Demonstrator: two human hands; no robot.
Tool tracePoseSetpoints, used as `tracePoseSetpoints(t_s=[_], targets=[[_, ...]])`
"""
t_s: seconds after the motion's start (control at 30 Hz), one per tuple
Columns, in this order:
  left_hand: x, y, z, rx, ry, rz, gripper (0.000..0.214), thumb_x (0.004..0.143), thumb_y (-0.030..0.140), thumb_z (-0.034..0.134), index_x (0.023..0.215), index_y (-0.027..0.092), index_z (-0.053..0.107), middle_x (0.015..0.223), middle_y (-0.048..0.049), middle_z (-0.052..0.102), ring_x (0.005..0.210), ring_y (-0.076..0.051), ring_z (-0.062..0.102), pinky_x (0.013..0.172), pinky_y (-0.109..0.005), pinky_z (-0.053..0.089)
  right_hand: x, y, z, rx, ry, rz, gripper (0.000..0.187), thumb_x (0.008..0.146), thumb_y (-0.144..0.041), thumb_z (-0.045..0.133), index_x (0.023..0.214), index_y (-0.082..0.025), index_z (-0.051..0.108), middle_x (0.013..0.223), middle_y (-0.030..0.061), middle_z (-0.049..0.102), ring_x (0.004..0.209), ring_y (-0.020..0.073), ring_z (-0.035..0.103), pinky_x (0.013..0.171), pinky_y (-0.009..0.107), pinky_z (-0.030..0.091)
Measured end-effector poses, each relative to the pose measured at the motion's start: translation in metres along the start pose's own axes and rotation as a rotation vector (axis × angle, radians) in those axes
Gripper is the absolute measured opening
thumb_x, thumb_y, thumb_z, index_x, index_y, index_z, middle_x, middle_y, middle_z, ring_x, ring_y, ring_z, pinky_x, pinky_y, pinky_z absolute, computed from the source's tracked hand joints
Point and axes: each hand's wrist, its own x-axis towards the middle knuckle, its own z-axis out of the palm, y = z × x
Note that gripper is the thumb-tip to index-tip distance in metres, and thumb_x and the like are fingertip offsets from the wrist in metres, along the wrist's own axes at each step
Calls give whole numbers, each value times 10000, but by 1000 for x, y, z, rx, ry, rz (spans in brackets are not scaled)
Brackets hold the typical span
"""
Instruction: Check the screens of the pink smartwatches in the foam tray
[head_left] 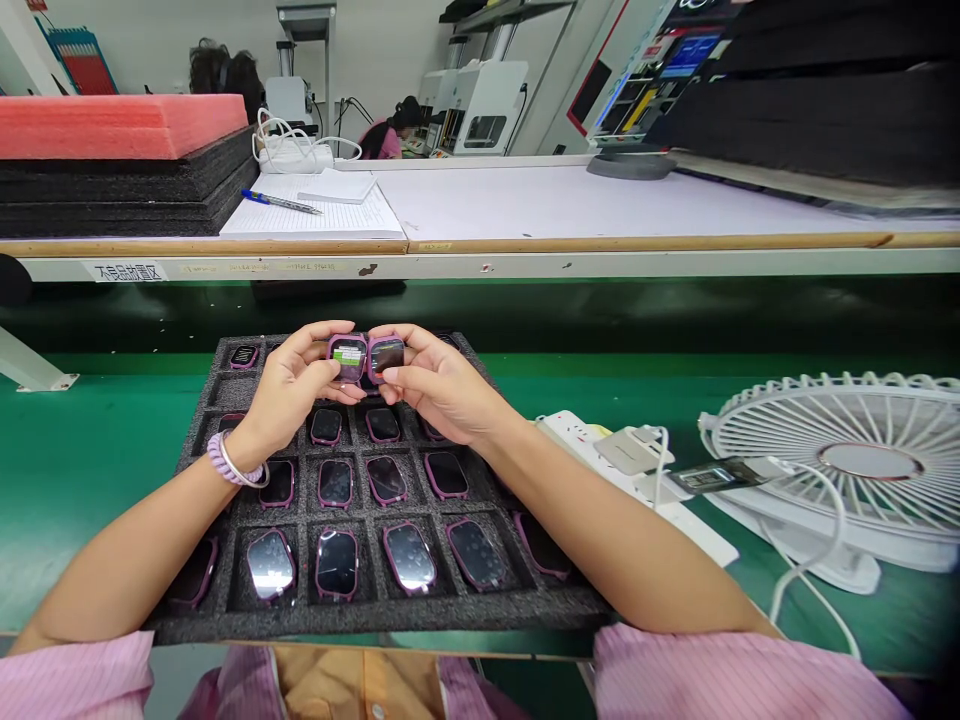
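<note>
My left hand (289,390) holds a pink-cased smartwatch body with a lit screen (348,357). My right hand (435,385) holds a second pink watch body with a dark screen (387,355). The two watches are side by side, touching, above the far part of a black foam tray (225,390). The tray's square pockets hold several more pink watch bodies (409,556), screens up. A purple coil band (234,462) circles my left wrist.
A white table fan (847,460) lies flat at right beside a white power strip (592,445) with plugged adapters and cables. A raised shelf behind holds a notebook with pen (315,210), stacked black and pink foam (112,160). A person sits far back.
</note>
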Motion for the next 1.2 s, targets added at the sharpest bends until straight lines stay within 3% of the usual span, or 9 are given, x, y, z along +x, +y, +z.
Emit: tracePoseSetpoints(t_s=[0.27,0.37,0.6,0.8,1.07,1.2], targets=[[4,12,-4,-20,9,37,772,737,270,699,1469,153,482,987,-30,723,693,-169,765,678,-264,675,7,-15,7,-26,-24,-36,591,728,-261,852,1247,-234,571,972,-15,664,654,107,583,616,248,515],[7,26,-7,-7,-2,76,727,736,257,695,1432,140,518,976,-39,717,707,-172,765,695,-276,675,16,-29,12,-34,-57,-65,587,734,-295,872,1232,-232,568,979,-3,664,690,113,582,641,250,539],[34,72,-11,35,-32,271,634,714,204,720,1340,228,625,1027,-29,726,733,-169,755,733,-290,661,49,-73,20,-116,-112,-275,542,858,-639,829,1171,-253,614,1058,51,621,796,162,595,649,287,533],[57,88,-3,69,2,412,675,698,208,768,1355,257,625,1056,-35,710,741,-159,733,771,-303,653,64,-93,24,-170,-47,-367,665,790,-762,789,1188,-272,579,1120,72,592,875,209,601,660,318,521],[68,65,5,117,35,486,713,683,212,831,1362,226,612,1154,-94,616,982,-254,733,857,-384,641,62,-83,8,-232,-81,-399,642,701,-432,842,1240,-281,528,1086,42,544,890,195,569,732,325,530],[68,63,5,121,33,474,715,676,242,857,1341,240,595,1152,-82,610,952,-230,724,849,-363,633,58,-84,4,-245,-82,-375,676,690,-347,798,1298,-263,513,1028,31,562,825,176,582,757,328,532]])
